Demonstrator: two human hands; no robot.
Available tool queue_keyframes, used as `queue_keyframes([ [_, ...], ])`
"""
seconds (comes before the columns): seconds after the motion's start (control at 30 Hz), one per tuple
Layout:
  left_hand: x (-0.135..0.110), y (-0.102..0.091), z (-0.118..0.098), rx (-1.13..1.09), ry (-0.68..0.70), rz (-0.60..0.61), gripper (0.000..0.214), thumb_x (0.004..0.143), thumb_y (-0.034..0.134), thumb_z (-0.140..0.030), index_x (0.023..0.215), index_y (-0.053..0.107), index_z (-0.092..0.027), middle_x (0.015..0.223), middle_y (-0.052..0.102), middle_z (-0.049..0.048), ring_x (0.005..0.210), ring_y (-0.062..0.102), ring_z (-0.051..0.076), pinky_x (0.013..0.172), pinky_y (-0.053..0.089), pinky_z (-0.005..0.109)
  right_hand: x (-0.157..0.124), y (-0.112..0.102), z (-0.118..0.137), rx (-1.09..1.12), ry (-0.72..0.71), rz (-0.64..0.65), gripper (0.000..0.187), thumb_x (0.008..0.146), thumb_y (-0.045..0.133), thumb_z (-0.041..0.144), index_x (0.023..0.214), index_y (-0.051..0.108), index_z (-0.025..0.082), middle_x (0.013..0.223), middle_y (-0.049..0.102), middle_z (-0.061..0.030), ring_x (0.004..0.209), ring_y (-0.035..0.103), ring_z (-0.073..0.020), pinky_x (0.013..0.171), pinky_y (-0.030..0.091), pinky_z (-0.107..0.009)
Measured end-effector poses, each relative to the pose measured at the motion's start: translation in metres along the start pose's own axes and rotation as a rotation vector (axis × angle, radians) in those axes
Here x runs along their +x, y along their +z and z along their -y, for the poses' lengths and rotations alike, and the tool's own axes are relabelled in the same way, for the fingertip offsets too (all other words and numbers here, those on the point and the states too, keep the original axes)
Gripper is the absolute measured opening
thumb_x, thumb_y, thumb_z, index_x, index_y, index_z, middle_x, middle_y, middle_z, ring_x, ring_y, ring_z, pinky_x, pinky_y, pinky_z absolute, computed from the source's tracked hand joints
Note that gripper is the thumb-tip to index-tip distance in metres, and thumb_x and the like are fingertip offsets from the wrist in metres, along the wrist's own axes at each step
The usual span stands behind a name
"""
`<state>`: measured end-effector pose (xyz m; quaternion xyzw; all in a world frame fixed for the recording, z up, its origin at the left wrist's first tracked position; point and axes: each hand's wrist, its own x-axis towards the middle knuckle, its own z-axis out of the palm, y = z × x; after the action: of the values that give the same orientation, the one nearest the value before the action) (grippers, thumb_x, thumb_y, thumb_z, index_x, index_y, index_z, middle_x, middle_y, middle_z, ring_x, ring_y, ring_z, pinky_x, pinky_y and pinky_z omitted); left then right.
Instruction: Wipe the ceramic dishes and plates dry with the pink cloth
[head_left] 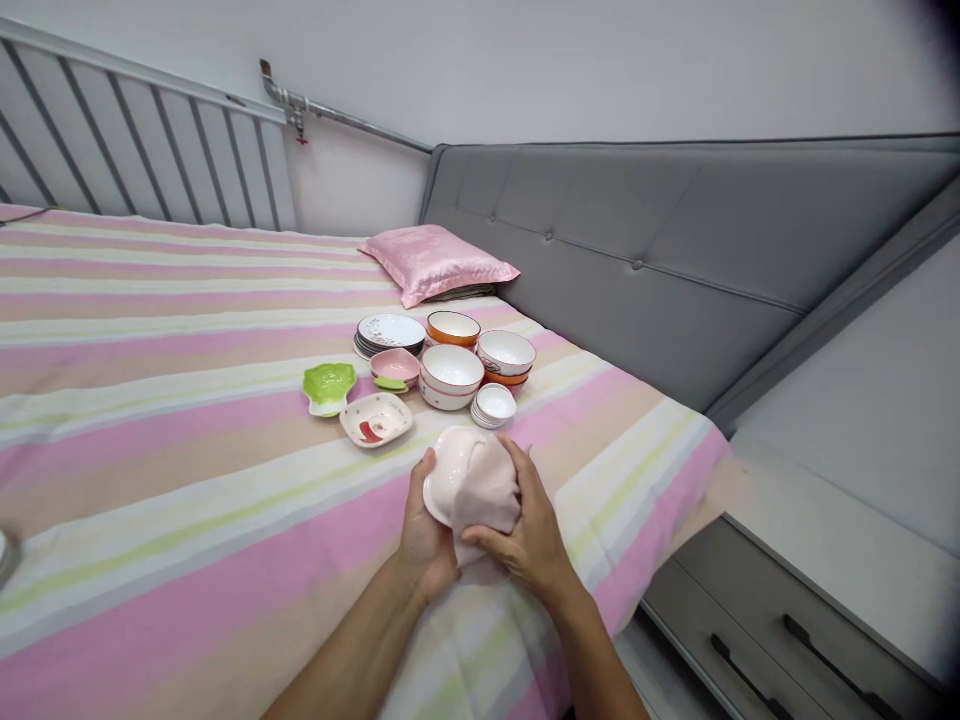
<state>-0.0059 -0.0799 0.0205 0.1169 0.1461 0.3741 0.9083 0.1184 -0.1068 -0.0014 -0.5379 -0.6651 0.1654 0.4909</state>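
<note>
My left hand (427, 545) grips the edge of a glossy pale dish (448, 470), thumb on its rim. Over the dish's right side my right hand (529, 530) presses a pale pink cloth (487, 490), fingers wrapped round it. The cloth hides part of the dish. Just beyond my hands stands a stack of small white bowls (495, 404). To the left of that lie a cream dish with a red motif (377, 420), a green shaped dish (328, 387) and a pink dish (395, 367). Larger white bowls (451, 372) stand behind.
Striped bedding (225, 560) covers the bed. Farther back are stacked plates (390, 330), an orange bowl (453, 328), a patterned bowl (507, 352) and a pink pillow (439, 260). A grey headboard (637, 220) and a drawer cabinet (765, 620) stand to the right.
</note>
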Motion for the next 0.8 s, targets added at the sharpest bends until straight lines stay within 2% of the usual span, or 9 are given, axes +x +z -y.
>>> queue_keyframes([
  [0.13, 0.001, -0.005, -0.003, -0.002, -0.048, 0.07, 0.071, 0.075, 0.043, -0.063, 0.124, 0.051, -0.012, 0.108, 0.065, 0.0134, 0.1, 0.059, 0.032, 0.091, 0.04, 0.046, 0.001, -0.005, 0.003, 0.096, 0.041, 0.027, 0.1, 0.053, 0.08, 0.043, 0.137, 0.03, 0.024, 0.136, 0.04, -0.01, 0.125, 0.036, -0.0304, 0.102, 0.032, -0.045],
  [0.27, 0.001, -0.011, -0.005, -0.037, -0.113, 0.09, 0.074, 0.074, 0.043, -0.064, 0.126, 0.047, -0.011, 0.11, 0.064, 0.0138, 0.103, 0.057, 0.033, 0.092, 0.037, 0.047, 0.002, -0.012, 0.006, 0.166, 0.067, 0.059, 0.098, 0.05, 0.082, 0.036, 0.135, 0.034, 0.025, 0.135, 0.042, -0.0077, 0.124, 0.038, -0.0289, 0.103, 0.032, -0.043],
  [0.5, 0.0, -0.014, -0.012, -0.109, -0.162, 0.071, 0.076, 0.072, 0.046, -0.063, 0.129, 0.043, -0.012, 0.114, 0.062, 0.0135, 0.104, 0.056, 0.034, 0.092, 0.036, 0.048, 0.002, -0.019, 0.011, 0.271, 0.154, 0.102, 0.09, 0.052, 0.081, 0.027, 0.132, 0.041, 0.028, 0.136, 0.045, -0.0041, 0.126, 0.038, -0.0271, 0.104, 0.03, -0.041],
  [0.8, 0.0, -0.015, -0.012, -0.17, -0.169, 0.09, 0.073, 0.074, 0.046, -0.059, 0.128, 0.044, -0.011, 0.113, 0.063, 0.0137, 0.105, 0.056, 0.034, 0.093, 0.034, 0.045, 0.002, -0.026, 0.007, 0.405, 0.25, 0.155, 0.081, 0.056, 0.075, 0.015, 0.131, 0.044, 0.028, 0.138, 0.042, -0.0016, 0.131, 0.03, -0.0262, 0.108, 0.023, -0.042],
])
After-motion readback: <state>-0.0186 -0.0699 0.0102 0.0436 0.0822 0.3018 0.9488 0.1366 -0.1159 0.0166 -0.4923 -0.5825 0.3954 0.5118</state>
